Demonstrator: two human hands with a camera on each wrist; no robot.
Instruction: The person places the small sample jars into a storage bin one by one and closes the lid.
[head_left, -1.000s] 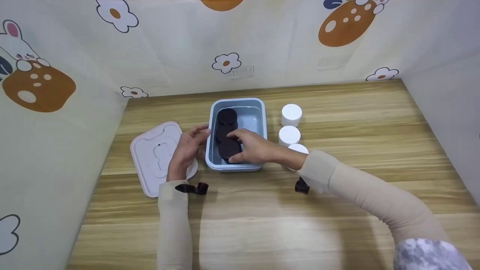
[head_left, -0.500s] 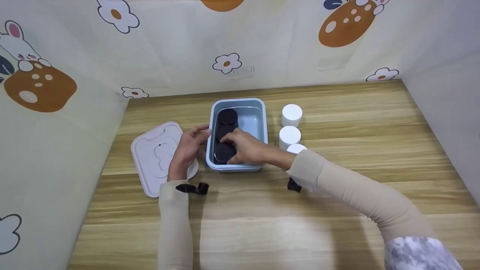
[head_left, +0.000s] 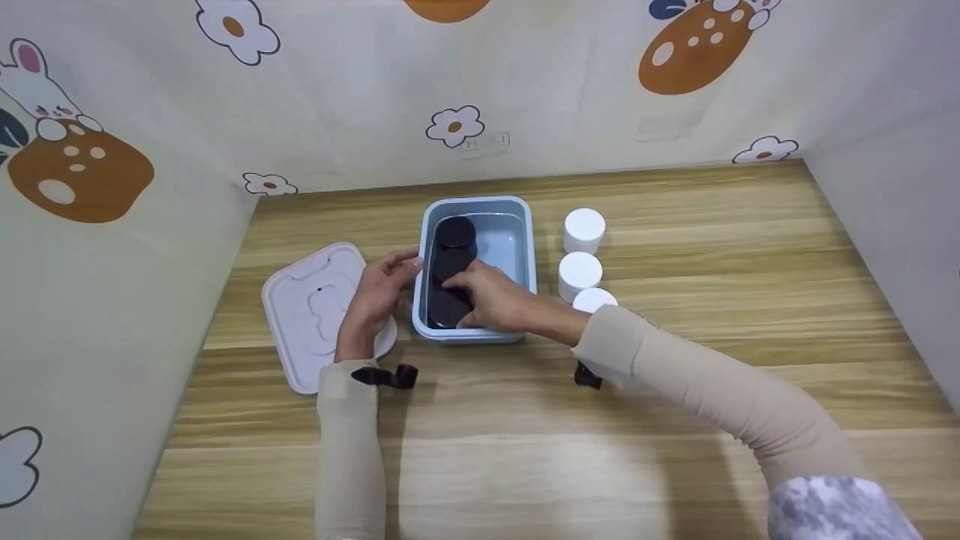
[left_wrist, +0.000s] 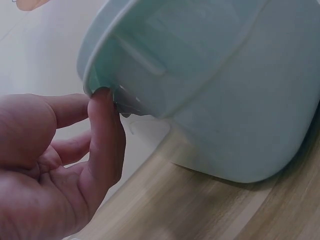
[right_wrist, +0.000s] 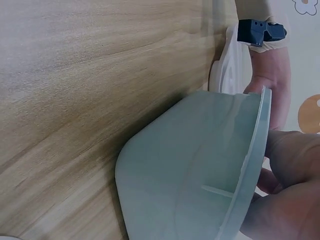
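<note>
A light blue plastic box point(head_left: 504, 244) stands uncovered on the table. Three dark, round-topped jars form a column along its left side: a far one point(head_left: 456, 232), a middle one point(head_left: 451, 264) and a near one point(head_left: 448, 307). My right hand point(head_left: 499, 298) reaches over the box's right wall and grips the near jar between thumb and fingers. At the left wall, my left hand point(head_left: 377, 296) holds the rim with thumb and fingertips, seen closer in the left wrist view, where the hand point(left_wrist: 65, 150) meets the rim. The box wall point(right_wrist: 190, 170) hides the right fingertips in the right wrist view.
Several white lidded jars, at least a far one point(head_left: 584, 229), a middle one point(head_left: 580, 274) and a near one point(head_left: 595, 300), stand right of the box. My right forearm partly covers the near one. A pale lid point(head_left: 300, 315) lies left, partly under my left arm.
My right hand has shifted slightly left with the near dark jar, which now sits lower and closer to the box's left wall. The left hand stays at the rim.
</note>
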